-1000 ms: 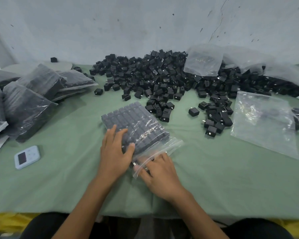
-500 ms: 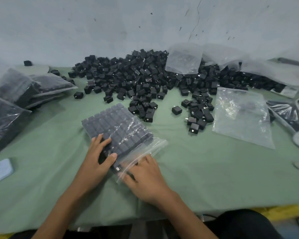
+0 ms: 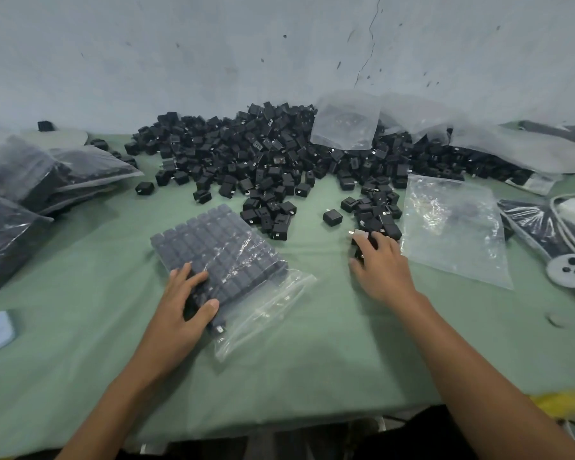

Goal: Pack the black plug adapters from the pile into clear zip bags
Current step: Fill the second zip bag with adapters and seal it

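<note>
Now the left hand lies flat on the filled zip bag at centre frame, fingers spread, grip open, pressing it to the green surface. At centre right the right hand is at the near edge of the adapter pile, fingers bent over loose adapters; whether its grip has one cannot be told. An empty clear bag lies just right of it

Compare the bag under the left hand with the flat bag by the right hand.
The packed zip bag holds tidy rows of black adapters; the flat clear bag looks empty. The packed zip bag is thick and dark; the flat clear bag is thin and see-through. Both are clear plastic on the green cloth.
</note>
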The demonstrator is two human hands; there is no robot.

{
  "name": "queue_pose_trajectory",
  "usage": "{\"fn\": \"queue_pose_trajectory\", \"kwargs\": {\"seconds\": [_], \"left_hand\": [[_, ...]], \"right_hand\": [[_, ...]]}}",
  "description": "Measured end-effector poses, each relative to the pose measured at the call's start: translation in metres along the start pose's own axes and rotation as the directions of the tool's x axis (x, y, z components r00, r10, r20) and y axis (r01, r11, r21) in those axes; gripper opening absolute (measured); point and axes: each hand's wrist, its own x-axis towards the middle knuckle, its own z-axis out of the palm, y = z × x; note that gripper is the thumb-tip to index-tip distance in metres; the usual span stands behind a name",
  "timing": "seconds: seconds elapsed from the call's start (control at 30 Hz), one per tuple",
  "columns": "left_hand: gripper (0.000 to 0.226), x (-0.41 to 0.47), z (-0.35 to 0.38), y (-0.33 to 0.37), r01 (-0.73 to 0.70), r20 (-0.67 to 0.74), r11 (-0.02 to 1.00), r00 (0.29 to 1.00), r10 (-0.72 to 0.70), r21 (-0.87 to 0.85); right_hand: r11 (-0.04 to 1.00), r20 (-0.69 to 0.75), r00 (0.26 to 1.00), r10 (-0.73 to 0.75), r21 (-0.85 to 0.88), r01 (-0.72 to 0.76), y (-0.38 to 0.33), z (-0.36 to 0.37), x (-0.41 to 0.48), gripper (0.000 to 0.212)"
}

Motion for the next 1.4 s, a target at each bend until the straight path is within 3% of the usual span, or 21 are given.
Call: {"fn": "queue_pose_trajectory", "kwargs": {"seconds": [0.27,0.37,0.4,0.47,0.53,0.57,0.63,0.7,0.87,0.93,1.1,1.27,1.33,1.4], "left_hand": [[0.055,-0.003,-0.001,0.007,0.01,-0.002,1.0,1.0,-0.01,-0.006],[0.054,-0.004,-0.002,0.008,0.012,-0.001,1.0,1.0,-0.012,-0.004],[0.054,-0.004,-0.002,0.008,0.013,0.0,1.0,1.0,-0.013,-0.004],[0.054,-0.004,-0.002,0.008,0.016,0.003,1.0,1.0,-0.016,-0.005],[0.054,-0.003,-0.002,0.008,0.014,0.007,1.0,1.0,-0.014,-0.007],[0.054,-0.003,-0.002,0.008,0.014,0.009,1.0,1.0,-0.014,-0.007],[0.054,-0.004,-0.002,0.008,0.015,0.008,1.0,1.0,-0.015,-0.008],[0.054,-0.004,-0.002,0.009,0.016,0.01,1.0,1.0,-0.016,-0.011],[0.054,-0.006,-0.003,0.012,0.024,0.011,1.0,1.0,-0.024,-0.017],[0.054,-0.005,-0.003,0.013,0.026,0.01,0.999,1.0,-0.025,-0.019],[0.054,-0.005,-0.004,0.013,0.02,0.011,1.0,1.0,-0.02,-0.01],[0.055,-0.004,-0.003,0.013,0.008,0.002,1.0,1.0,-0.008,-0.004],[0.055,-0.005,-0.003,0.012,0.006,0.002,1.0,1.0,-0.006,0.003],[0.056,-0.005,-0.003,0.01,0.005,0.008,1.0,1.0,-0.006,0.008]], "right_hand": [[0.97,-0.151,0.987,-0.056,0.227,0.089,0.006,-0.009,-0.008,0.023],[0.898,-0.131,0.991,0.041,0.44,0.021,-0.001,-0.02,-0.023,0.022],[0.795,-0.081,0.991,0.108,0.605,-0.037,-0.005,-0.023,-0.029,0.021],[0.448,0.104,0.984,0.147,0.88,-0.16,-0.014,-0.031,-0.046,0.022],[0.137,0.262,0.964,0.056,0.954,-0.267,-0.022,-0.035,-0.064,0.021],[0.04,0.31,0.951,0.016,0.95,-0.31,-0.027,-0.036,-0.073,0.02],[-0.046,0.369,0.929,-0.02,0.928,-0.369,-0.036,-0.036,-0.087,0.013],[-0.01,0.384,0.923,-0.024,0.923,-0.384,-0.045,-0.033,-0.1,0.006],[0.251,0.433,0.894,-0.113,0.883,-0.396,-0.066,-0.025,-0.127,0.007],[0.298,0.471,0.867,-0.161,0.861,-0.412,-0.081,-0.021,-0.133,0.011],[0.148,0.552,0.807,-0.208,0.834,-0.532,-0.122,-0.005,-0.132,0.03],[-0.146,0.552,0.82,-0.151,0.808,-0.571,-0.148,0.008,-0.126,0.027],[-0.15,0.54,0.835,-0.107,0.821,-0.55,-0.153,0.013,-0.122,0.025],[-0.081,0.502,0.862,-0.072,0.858,-0.507,-0.157,0.019,-0.119,0.023]]}}
